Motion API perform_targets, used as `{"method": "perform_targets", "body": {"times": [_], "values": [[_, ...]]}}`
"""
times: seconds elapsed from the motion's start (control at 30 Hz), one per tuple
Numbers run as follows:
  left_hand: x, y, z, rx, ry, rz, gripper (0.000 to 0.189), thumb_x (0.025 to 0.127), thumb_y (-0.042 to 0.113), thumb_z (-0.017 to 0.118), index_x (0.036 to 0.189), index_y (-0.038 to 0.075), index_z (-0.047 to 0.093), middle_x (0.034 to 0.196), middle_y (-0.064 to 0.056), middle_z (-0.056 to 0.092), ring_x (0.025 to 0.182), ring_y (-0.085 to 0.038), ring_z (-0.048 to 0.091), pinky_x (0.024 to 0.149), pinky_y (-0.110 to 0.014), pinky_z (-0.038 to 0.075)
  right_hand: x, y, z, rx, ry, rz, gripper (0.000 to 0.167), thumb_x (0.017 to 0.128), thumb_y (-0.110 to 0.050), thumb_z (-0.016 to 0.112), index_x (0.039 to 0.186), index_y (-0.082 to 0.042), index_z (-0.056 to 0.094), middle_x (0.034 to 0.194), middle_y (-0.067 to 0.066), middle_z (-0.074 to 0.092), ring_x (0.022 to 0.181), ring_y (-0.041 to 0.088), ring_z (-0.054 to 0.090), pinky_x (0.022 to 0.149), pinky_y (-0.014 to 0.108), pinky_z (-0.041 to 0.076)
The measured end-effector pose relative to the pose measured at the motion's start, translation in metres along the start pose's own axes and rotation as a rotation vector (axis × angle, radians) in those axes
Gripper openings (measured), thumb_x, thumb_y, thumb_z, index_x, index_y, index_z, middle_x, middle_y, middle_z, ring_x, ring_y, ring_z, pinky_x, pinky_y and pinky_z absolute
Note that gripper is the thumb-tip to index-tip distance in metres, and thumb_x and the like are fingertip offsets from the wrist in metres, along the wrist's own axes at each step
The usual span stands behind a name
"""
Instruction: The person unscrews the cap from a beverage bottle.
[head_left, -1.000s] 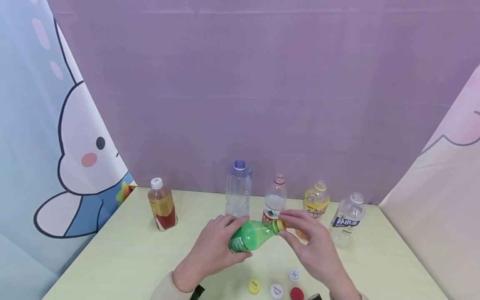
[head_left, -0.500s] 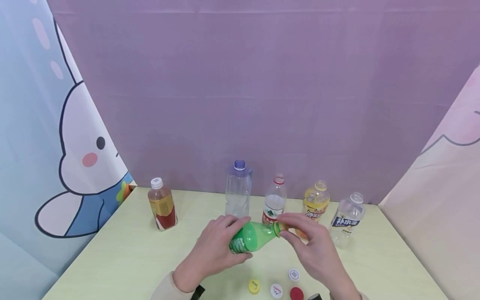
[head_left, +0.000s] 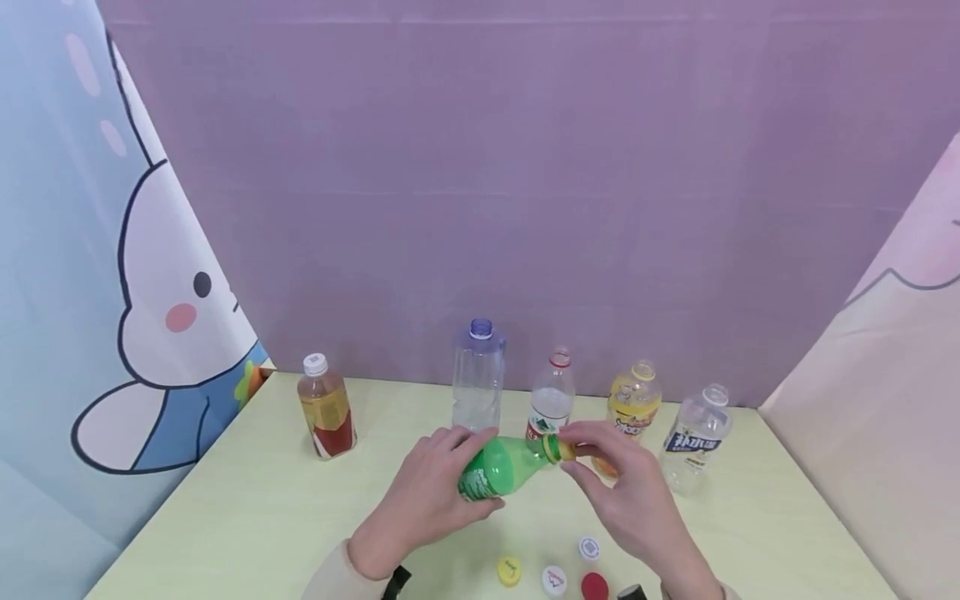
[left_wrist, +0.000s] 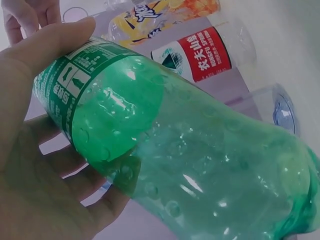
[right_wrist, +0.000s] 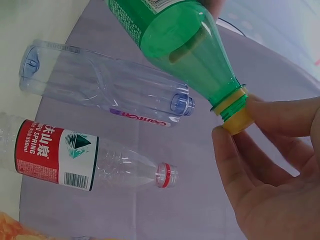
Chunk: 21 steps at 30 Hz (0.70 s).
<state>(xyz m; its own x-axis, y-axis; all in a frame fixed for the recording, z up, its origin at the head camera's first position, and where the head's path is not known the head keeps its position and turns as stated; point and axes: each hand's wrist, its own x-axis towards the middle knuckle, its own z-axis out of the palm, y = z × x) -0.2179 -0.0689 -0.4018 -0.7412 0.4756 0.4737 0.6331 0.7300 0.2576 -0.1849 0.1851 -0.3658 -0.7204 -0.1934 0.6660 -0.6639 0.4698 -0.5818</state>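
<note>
My left hand (head_left: 431,483) grips a green plastic soda bottle (head_left: 502,471) round its labelled body, holding it tilted on its side above the table, neck to the right. In the left wrist view the bottle (left_wrist: 200,145) fills much of the frame, thumb on one side and fingers on the other. My right hand (head_left: 630,483) pinches the yellow cap (right_wrist: 239,121) between thumb and fingers at the bottle's mouth. Green thread shows between this cap and the yellow ring (right_wrist: 230,99) on the neck.
Uncapped bottles stand behind my hands: a clear blue-necked one (head_left: 477,379), a red-labelled one (head_left: 551,400), a yellow-labelled one (head_left: 633,404) and a blue-labelled one (head_left: 693,437). A white-capped bottle (head_left: 327,408) stands left. Loose yellow (head_left: 508,571), white (head_left: 554,581) and red (head_left: 595,587) caps lie in front.
The yellow cap has shifted outward along the neck, and a green gap now shows beside the ring. My right fingers have turned slightly; my left hand keeps its grip.
</note>
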Motion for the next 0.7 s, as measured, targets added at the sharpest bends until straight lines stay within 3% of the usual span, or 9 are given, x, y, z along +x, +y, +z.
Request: {"method": "perform_targets", "body": {"times": [0.17, 0.33, 0.47, 0.7], "values": [[0.002, -0.004, -0.003, -0.02, -0.01, -0.068, 0.077, 0.076, 0.045, 0.088, 0.141, 0.015, 0.058, 0.12, -0.002, 0.065, 0.1, -0.016, 0.057, 0.08, -0.037, 0.051, 0.001, 0.005, 0.003, 0.034, 0.009, 0.04, 0.041, 0.077, 0.014, 0.079, 0.111, -0.006, 0.071, 0.109, -0.002, 0.071, 0.095, 0.012, 0.07, 0.087, 0.027, 0.057], [0.003, -0.006, -0.003, -0.025, 0.002, -0.108, 0.077, 0.078, 0.045, 0.086, 0.14, 0.012, 0.056, 0.12, -0.004, 0.064, 0.1, -0.017, 0.057, 0.08, -0.037, 0.051, 0.0, 0.017, 0.009, -0.011, -0.05, 0.058, 0.041, 0.076, 0.015, 0.08, 0.108, -0.01, 0.073, 0.106, -0.003, 0.071, 0.096, 0.013, 0.068, 0.084, 0.031, 0.058], [0.004, -0.009, -0.003, -0.03, 0.026, -0.11, 0.077, 0.078, 0.045, 0.086, 0.14, 0.012, 0.056, 0.118, -0.003, 0.064, 0.099, -0.016, 0.057, 0.079, -0.037, 0.051, -0.005, 0.028, 0.015, -0.049, -0.162, 0.108, 0.035, 0.078, 0.011, 0.08, 0.105, -0.01, 0.074, 0.102, -0.003, 0.072, 0.093, 0.014, 0.068, 0.08, 0.031, 0.059], [0.004, -0.015, 0.001, -0.065, 0.062, -0.141, 0.078, 0.078, 0.045, 0.086, 0.14, 0.011, 0.055, 0.119, -0.003, 0.064, 0.101, -0.017, 0.058, 0.082, -0.039, 0.052, -0.018, 0.044, 0.022, -0.062, -0.389, 0.277, 0.021, 0.085, -0.002, 0.079, 0.104, -0.009, 0.074, 0.099, -0.002, 0.07, 0.089, 0.02, 0.07, 0.075, 0.025, 0.058]]}}
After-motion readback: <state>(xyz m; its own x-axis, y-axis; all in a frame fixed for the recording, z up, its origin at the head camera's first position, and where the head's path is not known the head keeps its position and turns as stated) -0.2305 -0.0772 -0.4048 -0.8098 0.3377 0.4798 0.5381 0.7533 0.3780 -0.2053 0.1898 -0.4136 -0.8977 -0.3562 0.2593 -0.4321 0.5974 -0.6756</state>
